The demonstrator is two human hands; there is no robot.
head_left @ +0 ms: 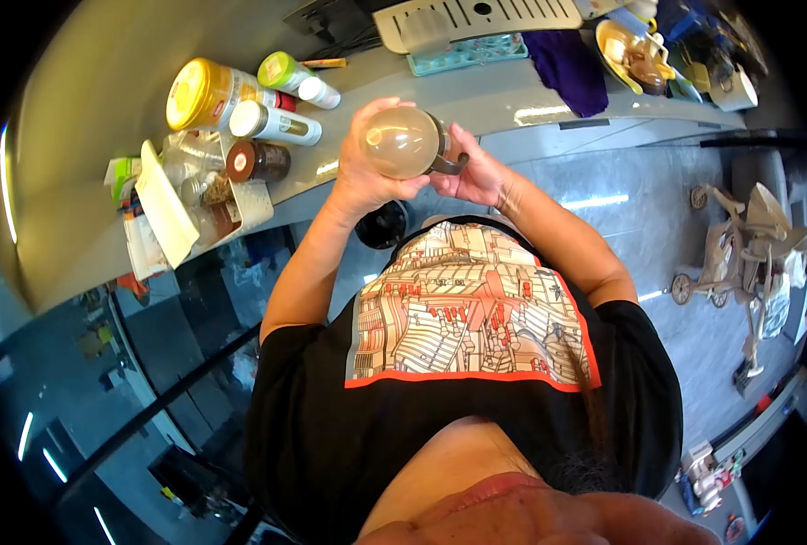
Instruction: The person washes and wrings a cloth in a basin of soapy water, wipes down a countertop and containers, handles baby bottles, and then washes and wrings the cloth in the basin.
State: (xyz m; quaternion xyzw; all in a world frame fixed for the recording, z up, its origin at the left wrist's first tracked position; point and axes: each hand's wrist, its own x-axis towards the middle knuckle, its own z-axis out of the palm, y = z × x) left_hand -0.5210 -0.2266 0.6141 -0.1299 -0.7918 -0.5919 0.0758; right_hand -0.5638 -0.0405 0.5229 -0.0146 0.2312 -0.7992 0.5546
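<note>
Above the counter's front edge, in front of my chest, is a rounded, translucent baby-bottle-like container [402,143] with a dark brown collar and curved handle. Its smooth round end faces up towards me. My left hand [364,173] is wrapped round the left side and underside, with the thumb at the lower edge. My right hand [478,170] grips the brown end by the handle, its fingers partly hidden behind. Whether there is liquid inside, I cannot tell.
On the counter [367,86] at left stand a yellow-lidded tub [199,94], a green-lidded jar [282,71], a white bottle [276,123] and a brown jar [258,160] by a filled bin [256,204]. A drip tray [513,14], purple cloth [564,73] and stroller [740,241] are also here.
</note>
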